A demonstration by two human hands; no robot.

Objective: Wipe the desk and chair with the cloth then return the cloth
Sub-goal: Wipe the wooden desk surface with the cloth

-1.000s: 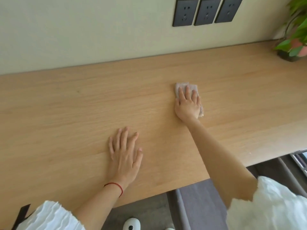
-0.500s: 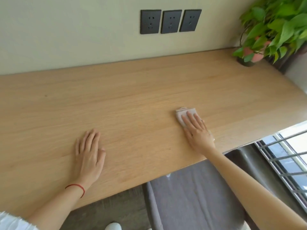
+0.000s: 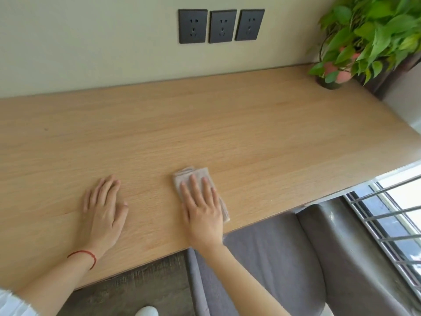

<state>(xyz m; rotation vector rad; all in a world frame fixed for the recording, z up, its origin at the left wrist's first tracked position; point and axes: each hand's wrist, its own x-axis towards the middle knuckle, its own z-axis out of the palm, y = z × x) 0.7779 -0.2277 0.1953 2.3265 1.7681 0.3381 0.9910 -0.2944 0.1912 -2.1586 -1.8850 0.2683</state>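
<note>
A light wooden desk [image 3: 227,133] runs along the wall. A folded beige-grey cloth [image 3: 193,176] lies on it near the front edge. My right hand [image 3: 202,206] presses flat on the cloth with fingers spread, covering most of it. My left hand [image 3: 103,208] rests flat on the bare desk to the left, palm down, a red string on its wrist. A grey upholstered chair [image 3: 284,258] stands under the desk's front edge at the lower right.
A potted green plant [image 3: 364,37] stands at the desk's far right corner. Three dark wall sockets [image 3: 221,26] sit above the desk. A window with metal bars [image 3: 391,220] is at the right. Dark floor and a white shoe [image 3: 147,312] show below.
My right hand has slid the cloth from the desk's middle toward the front edge and then leftward, closer to my left hand. The view has swung right, bringing plant and window in.
</note>
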